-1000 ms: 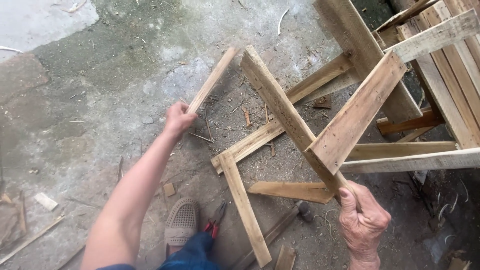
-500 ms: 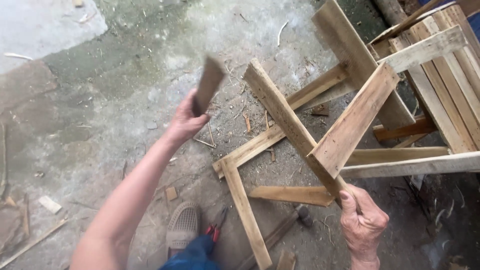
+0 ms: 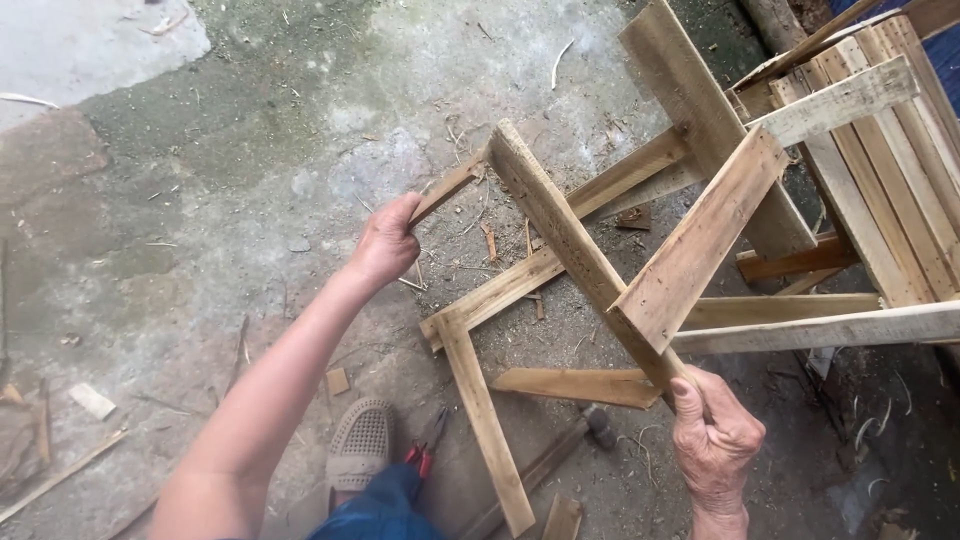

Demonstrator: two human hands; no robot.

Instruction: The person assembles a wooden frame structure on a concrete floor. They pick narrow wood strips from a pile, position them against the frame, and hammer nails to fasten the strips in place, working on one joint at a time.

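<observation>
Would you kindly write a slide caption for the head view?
Left hand brings a thin slat to a wooden frame gripped by the right hand over concrete floor.

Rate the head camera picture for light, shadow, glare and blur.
Head view: soft, even daylight, only faint shadows under the nailed wooden frame, no glare. Sharp overall; left hand with its wooden slat and right hand are crisp. Slight wide-angle bending at the edges.

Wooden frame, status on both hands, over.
Left hand grips thin slat against frame's top end. Right hand clamps wooden frame at its lower end. Hammer on ground beneath.
</observation>
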